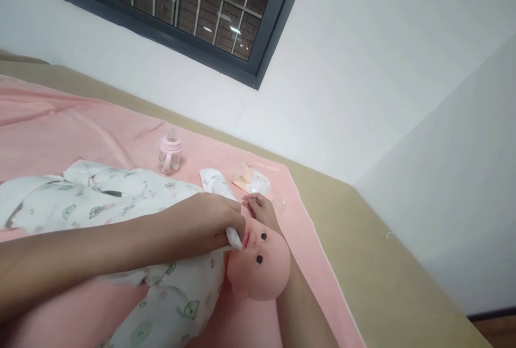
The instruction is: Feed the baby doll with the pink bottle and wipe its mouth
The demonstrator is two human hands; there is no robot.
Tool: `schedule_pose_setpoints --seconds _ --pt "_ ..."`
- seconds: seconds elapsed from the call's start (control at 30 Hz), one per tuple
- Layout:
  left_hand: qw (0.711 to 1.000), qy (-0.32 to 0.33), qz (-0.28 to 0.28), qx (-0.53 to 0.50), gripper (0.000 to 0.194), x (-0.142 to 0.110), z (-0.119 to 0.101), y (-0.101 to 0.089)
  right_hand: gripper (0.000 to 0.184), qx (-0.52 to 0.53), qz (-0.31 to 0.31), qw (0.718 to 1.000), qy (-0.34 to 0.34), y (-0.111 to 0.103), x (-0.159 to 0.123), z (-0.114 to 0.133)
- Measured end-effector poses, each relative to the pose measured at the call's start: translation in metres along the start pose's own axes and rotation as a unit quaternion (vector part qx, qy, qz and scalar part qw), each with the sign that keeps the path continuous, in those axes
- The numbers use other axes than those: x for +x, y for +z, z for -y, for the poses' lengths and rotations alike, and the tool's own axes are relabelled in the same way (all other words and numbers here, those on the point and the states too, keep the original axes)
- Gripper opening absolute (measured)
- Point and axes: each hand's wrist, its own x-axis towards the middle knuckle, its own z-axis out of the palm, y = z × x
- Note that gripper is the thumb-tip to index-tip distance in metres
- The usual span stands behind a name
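A baby doll (262, 278) lies on its back in white clothing (161, 192) with green animal prints. My left hand (215, 216) reaches in from the left across the doll's chest. It pinches a white tissue (234, 238) at the doll's mouth, touching or very near the lips; most of the tissue is hidden in my fingers. My right forearm runs up along the far side of the doll's head, partly hidden by it. Beyond the head, my right hand (260, 207) rests near the doll's shoulder, its fingers loosely extended and holding nothing that I can see.
A pink-lidded baby bottle (170, 154) with a handle stands behind the doll. Near my right hand lies a clear and orange plastic packet (252, 178). A pink blanket (92, 127) covers much of the tan surface (342, 219), which meets a white wall below a barred window (193, 4).
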Motion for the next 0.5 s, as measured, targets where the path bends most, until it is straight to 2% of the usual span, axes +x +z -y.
schedule_pose_setpoints --seconds 0.17,0.33,0.5 --pt "1.000 -0.007 0.017 0.013 0.021 0.0012 0.0012 0.0017 0.022 -0.001 0.002 1.000 0.002 0.0000 -0.0005 0.0020" --pt "1.000 -0.003 -0.009 0.026 0.024 -0.0002 0.0069 0.0043 0.023 0.000 -0.003 1.000 0.001 0.0007 -0.0017 0.0034" --pt "0.999 -0.010 -0.009 0.051 0.023 0.0008 0.0083 0.0045 0.023 0.006 -0.001 1.000 0.006 0.0008 -0.0005 0.0006"
